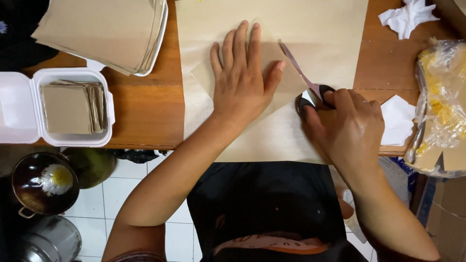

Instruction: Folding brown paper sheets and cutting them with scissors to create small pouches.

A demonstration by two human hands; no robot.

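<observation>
Mid-cut: the left hand (242, 80) presses spread on the brown paper (272, 43); the right hand (347, 126) grips scissors (310, 92), which need to advance along the fold.

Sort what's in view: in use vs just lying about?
In use: brown paper, pressed flat by left hand; scissors, held by right hand, cutting it.

Lying about: paper stack, box of cut squares, crumpled tissue, plastic bag, pot.

Even overhead light, slight blur
</observation>
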